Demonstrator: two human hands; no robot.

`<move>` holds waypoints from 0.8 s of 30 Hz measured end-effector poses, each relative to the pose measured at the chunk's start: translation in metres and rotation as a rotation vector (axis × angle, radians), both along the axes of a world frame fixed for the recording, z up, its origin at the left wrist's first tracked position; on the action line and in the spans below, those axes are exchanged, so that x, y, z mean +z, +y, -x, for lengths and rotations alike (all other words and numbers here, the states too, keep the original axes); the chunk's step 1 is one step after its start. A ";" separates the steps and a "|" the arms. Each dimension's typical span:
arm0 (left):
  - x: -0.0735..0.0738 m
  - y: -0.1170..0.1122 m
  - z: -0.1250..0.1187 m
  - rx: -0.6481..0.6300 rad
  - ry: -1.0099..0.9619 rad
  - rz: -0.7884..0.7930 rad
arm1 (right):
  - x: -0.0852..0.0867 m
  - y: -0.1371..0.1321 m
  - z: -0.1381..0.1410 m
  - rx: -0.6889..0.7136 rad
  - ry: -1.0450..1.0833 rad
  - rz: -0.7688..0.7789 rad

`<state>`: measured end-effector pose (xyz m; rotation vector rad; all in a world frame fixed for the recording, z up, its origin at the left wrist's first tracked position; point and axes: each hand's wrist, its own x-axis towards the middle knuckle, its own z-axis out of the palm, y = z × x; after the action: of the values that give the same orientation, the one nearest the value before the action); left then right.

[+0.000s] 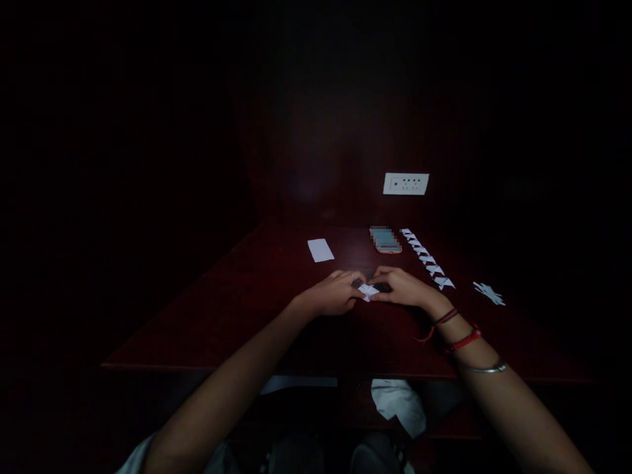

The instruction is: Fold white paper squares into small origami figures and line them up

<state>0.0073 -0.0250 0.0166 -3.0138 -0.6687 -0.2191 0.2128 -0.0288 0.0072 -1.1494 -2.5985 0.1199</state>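
The left hand [338,293] and the right hand [402,288] met above the dark red surface [237,309], each with its fingertips drawn close together on a small folded white paper [368,290]. The piece lay between them, near the middle of the surface, pinched from both sides; in the dim light its exact folds were hard to make out. Beyond the left hand lay a plain white sheet [320,250], flat and slightly askew. A phone [388,241], partly pixelated, rested past the right hand, and just beside it a row of folded paper pieces [434,270] ran slantwise toward the near right. Farther right sat a small bunch of pale strips [488,293]. The right arm wore a red bracelet [464,341] and a silver bangle [488,368]. A white socket plate [405,184] showed on the wall behind.
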 end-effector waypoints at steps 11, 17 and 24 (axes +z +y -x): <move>-0.010 0.007 -0.001 -0.033 0.040 0.092 | 0.001 -0.004 0.008 0.016 0.026 0.016; -0.007 0.004 -0.001 -0.028 -0.024 0.112 | -0.004 0.003 0.006 -0.052 0.040 0.083; -0.012 0.009 -0.002 -0.052 -0.034 0.087 | -0.006 0.004 0.005 -0.061 0.079 0.170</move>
<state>0.0095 -0.0163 0.0048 -3.1199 -0.6185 -0.2509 0.2083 -0.0244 0.0007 -1.2530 -2.5211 0.3716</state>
